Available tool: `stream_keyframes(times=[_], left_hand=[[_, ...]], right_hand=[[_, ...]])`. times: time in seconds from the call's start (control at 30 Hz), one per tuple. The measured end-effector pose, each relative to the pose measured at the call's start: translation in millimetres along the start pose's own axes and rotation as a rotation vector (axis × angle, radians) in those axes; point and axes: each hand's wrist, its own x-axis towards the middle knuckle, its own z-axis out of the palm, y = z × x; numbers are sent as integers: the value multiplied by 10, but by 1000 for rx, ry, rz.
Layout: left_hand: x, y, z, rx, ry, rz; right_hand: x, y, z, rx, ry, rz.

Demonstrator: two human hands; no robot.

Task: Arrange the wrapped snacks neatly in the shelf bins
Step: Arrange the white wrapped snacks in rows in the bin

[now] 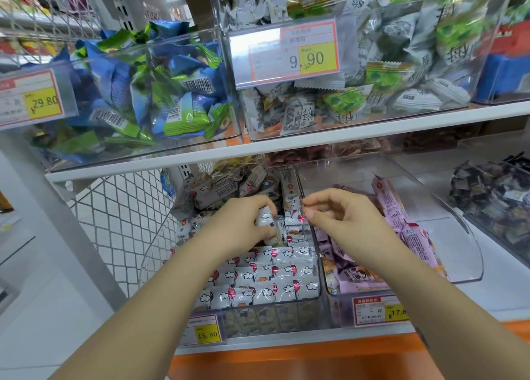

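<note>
Hands over lower shelf bin, both reaching in from the front. Left hand (243, 222) is clenched on one white wrapped snack (265, 219), fingers (258, 204) curled over the top of the packet, holding it just above the back of the neat rows. Right hand (341, 216) hangs over the divider wall between the clear bin (318, 305) and the neighbouring purple-snack bin (470, 265); thumb and forefinger are pinched together, but whether anything sits between them cannot be told.

White balloon-print packets (266, 276) lie flat in tidy rows across the front half of the bin. Behind them a loose heap of same-type packets (223, 187) is piled at the back, jumbled at all angles. Purple packets (390, 207) in the next bin also lie untidy, some leaning on the wall. Upper shelf carries bins of blue-green snacks (160, 87) and grey-white snacks (344, 92), with price tags (286, 52) on front.

Handling, as judged: packets look light, small, film-wrapped, so slippery and crinkly, contents probably soft or brittle. Best taken by the flat faces across the middle, gentle pinch, not by the crimped end seals, which would let it swing. Pressing too hard could crush it; nudging neighbours may upset the finished rows.
</note>
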Motion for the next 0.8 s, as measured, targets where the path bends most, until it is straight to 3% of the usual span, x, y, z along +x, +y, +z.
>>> stream_keyframes(times=[0.17,0.37,0.63,0.73,0.8], left_hand=[[118,-86,285,21,-113,38],[151,-235,356,-287,-95,-30],[237,-250,302,-251,-184,-86],[266,-248,189,-264,-101,-139],[333,-181,209,-110,-34,-150]], right_hand=[[-13,-5,5,-8,-16,0],[18,19,-44,-26,51,12],[37,125,33,-205,-44,108],[41,118,31,-208,-49,106],[41,117,35,-208,-55,109]])
